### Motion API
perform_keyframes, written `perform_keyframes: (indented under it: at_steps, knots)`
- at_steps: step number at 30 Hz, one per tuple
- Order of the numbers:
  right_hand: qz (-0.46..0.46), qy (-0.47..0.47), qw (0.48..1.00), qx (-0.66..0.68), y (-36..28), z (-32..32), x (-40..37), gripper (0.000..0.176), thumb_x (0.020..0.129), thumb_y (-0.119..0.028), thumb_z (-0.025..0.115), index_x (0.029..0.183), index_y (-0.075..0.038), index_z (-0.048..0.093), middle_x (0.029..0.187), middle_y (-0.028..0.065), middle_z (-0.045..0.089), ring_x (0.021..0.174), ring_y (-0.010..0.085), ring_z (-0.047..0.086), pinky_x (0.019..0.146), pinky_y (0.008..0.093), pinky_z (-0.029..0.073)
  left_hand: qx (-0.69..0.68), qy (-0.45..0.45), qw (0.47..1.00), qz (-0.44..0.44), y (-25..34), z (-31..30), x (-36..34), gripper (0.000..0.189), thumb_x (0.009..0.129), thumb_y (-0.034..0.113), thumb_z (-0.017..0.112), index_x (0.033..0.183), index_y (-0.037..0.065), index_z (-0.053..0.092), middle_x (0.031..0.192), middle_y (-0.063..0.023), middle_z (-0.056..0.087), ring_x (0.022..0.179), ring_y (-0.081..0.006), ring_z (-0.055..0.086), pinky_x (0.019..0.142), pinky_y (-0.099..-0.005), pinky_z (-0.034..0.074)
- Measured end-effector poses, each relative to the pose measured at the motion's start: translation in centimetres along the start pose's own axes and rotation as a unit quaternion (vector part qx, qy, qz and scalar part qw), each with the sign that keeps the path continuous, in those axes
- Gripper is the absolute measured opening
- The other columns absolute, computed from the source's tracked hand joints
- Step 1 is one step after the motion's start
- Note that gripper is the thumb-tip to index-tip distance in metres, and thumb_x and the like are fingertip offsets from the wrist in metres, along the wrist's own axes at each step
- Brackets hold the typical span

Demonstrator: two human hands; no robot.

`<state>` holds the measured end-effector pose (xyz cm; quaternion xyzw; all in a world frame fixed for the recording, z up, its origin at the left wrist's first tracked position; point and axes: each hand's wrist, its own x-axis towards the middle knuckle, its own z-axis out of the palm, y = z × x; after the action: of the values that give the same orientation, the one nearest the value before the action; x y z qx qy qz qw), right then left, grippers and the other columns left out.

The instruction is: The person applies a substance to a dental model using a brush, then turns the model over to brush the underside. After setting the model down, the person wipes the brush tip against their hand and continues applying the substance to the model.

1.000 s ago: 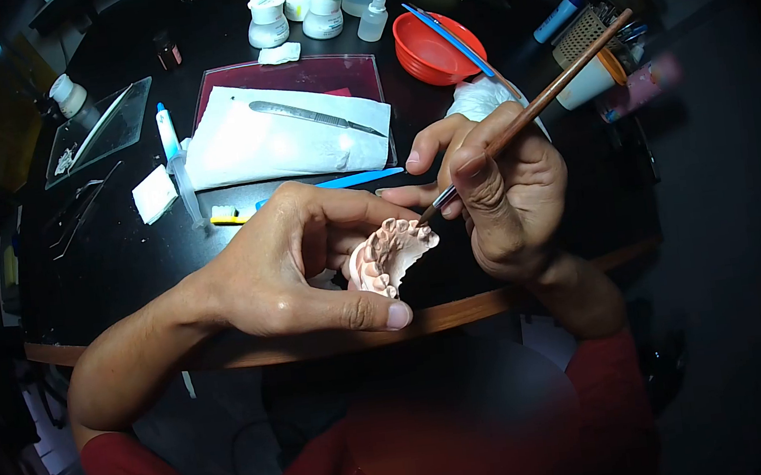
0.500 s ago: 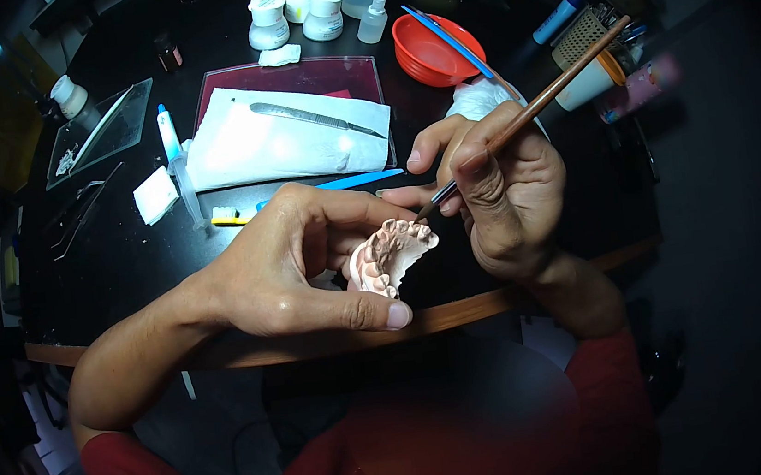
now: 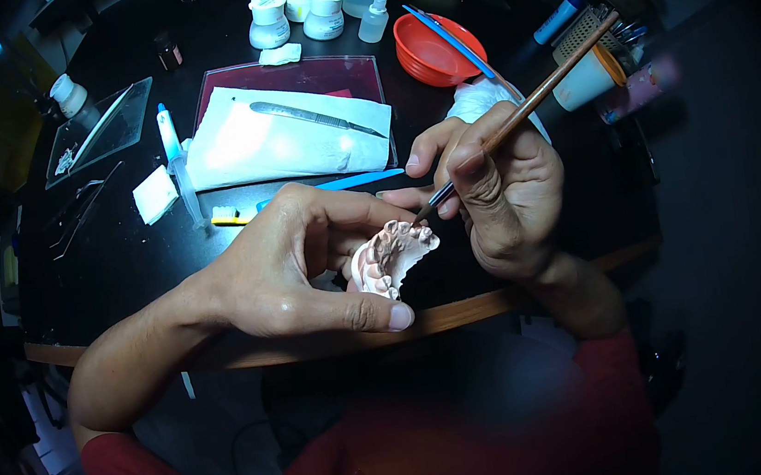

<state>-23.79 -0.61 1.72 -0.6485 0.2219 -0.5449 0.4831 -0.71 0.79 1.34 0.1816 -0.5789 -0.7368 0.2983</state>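
Observation:
A pale pink plaster dental model (image 3: 391, 262) with an arch of teeth is gripped in my left hand (image 3: 285, 257), thumb along its near side and fingers behind it. Its toothed face is turned up and to the right. My right hand (image 3: 506, 192) pinches a wooden-handled brush (image 3: 531, 98) between thumb and fingers. The dark brush tip points down-left, right at the teeth on the model's far edge. Part of the model's base is hidden by my left hand.
Behind my hands a scalpel (image 3: 317, 119) lies on a folded white paper towel (image 3: 232, 151). A syringe (image 3: 179, 171), a toothbrush (image 3: 230, 218) and tweezers (image 3: 85, 208) lie leftward. White jars (image 3: 269, 19) and a red bowl (image 3: 437, 51) stand at the back; a cup (image 3: 588, 78) is rightward.
The brush handle has tilted slightly down and left, with its tip still at the teeth. The model has shifted very slightly; both hands keep their hold.

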Motion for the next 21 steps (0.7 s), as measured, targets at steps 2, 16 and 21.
perform_keyframes:
  at_steps: [2,16,21]
  knots:
    - [0.007,-0.004,1.0,-0.01,-0.46,0.05,0.11,0.029,0.103,-0.028,0.072,0.109,-0.001,0.064,0.099,0.0092,0.071,0.074,0.006,0.065,0.065,0.0204,0.056,0.007,-0.002,1.0,0.004,-0.08,-0.06,0.02,0.059,0.083,0.009,0.092,0.13,-0.012,0.065,0.106,-0.0081,0.072,0.1,-0.01,0.066,0.1,-0.0272,0.051]
    - [-0.026,0.0,1.0,0.002,0.43,-0.25,0.1,0.026,0.104,-0.024,0.071,0.112,-0.001,0.064,0.1,0.0096,0.072,0.076,0.0058,0.065,0.065,0.0199,0.055,-0.015,0.003,1.0,-0.015,0.06,0.11,-0.01,0.06,0.082,0.01,0.092,0.13,-0.013,0.064,0.107,-0.0099,0.073,0.1,-0.0115,0.067,0.097,-0.0274,0.053]
    - [-0.02,-0.003,1.0,0.006,0.43,-0.28,0.01,0.027,0.105,-0.024,0.07,0.114,0.0,0.063,0.1,0.0097,0.072,0.076,0.0061,0.065,0.065,0.0201,0.055,-0.007,0.005,1.0,-0.003,-0.03,0.09,-0.03,0.06,0.082,0.01,0.092,0.131,-0.012,0.064,0.106,-0.0089,0.072,0.098,-0.0108,0.067,0.092,-0.026,0.054]
